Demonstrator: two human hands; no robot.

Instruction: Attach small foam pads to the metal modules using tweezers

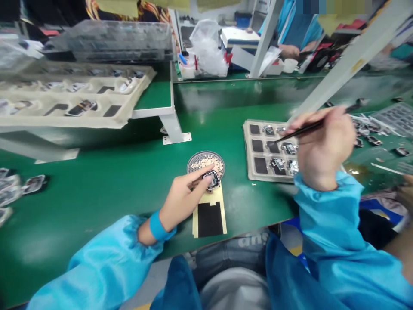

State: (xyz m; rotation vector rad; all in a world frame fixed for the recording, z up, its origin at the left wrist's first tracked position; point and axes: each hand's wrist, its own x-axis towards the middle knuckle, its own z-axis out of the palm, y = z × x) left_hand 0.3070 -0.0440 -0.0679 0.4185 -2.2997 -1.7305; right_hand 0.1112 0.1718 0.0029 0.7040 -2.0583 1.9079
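Between the thumb and fingers of my left hand (187, 193) is a smartwatch case (212, 181), its open side facing up. It is over a round perforated dish (189, 160) full of small pale pieces and a yellowish sheet (208, 198) bearing a black rectangular patch (209, 219). My right hand (332, 137) pinches dark tweezers (300, 130). Their tips point at a dark square piece in the middle of a compartmented tray (271, 177); whether they touch it I cannot tell. Other compartments of that tray hold dark squares and small metallic parts, some hidden behind my right hand.
A raised shelf (155, 92) at left carries a large beige tray (121, 118) of watch parts. Loose watch cases (34, 184) lie at far left; more parts (374, 140) are scattered at right. A slanted metal post (342, 69) crosses the upper right. Another person's hands (290, 51) are beyond.
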